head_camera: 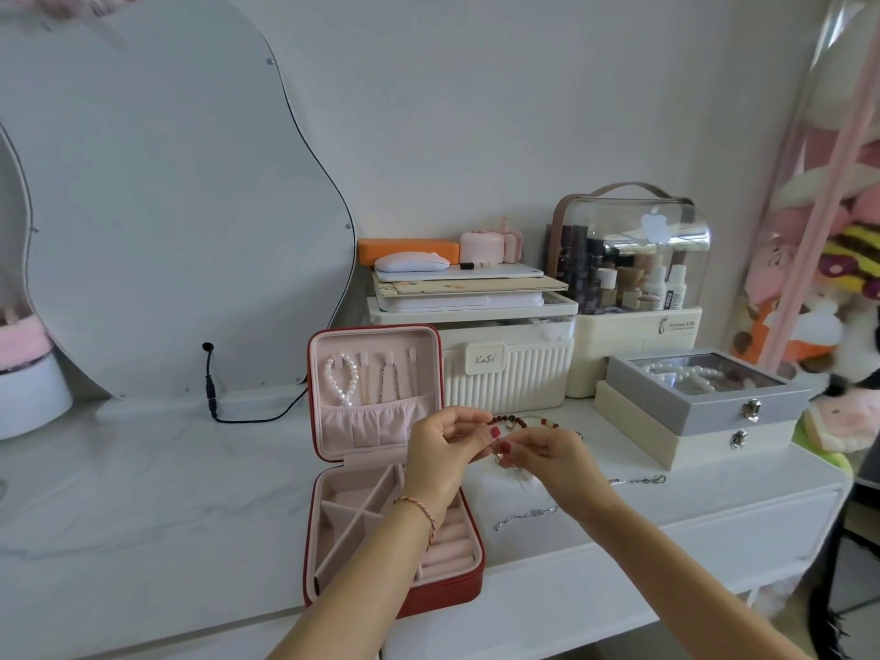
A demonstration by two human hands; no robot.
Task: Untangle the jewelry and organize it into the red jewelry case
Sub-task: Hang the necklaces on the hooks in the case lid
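White marble-look tabletop (143, 493) fills my view, with the red jewelry case (457, 597) standing open at six o'clock from the cream ribbed box (507, 369). I see its lid upright, the long axis of the open case running from me towards the wall. On the lid's pink lining hang a pearl bracelet (341, 379) and thin chains (389, 381), above a gathered pocket. The base holds dividers crossing in an X, and ring rolls along its right side; I can make out nothing lying in those compartments.

At three o'clock from the case sits a grey glass-lidded box (705, 397) with pearls inside, stacked on a cream box (690, 443).

Just above the table, between case and grey box, my left hand (443, 450) and right hand (555, 457) both pinch a tangled beaded bracelet (512, 420), fingers curled round it. Its dark red beads run roughly left to right between the hands, with thin silvery strands dangling beneath.

Two silver chains (526, 514) lie on the table at five o'clock from the hands, each stretched left to right.
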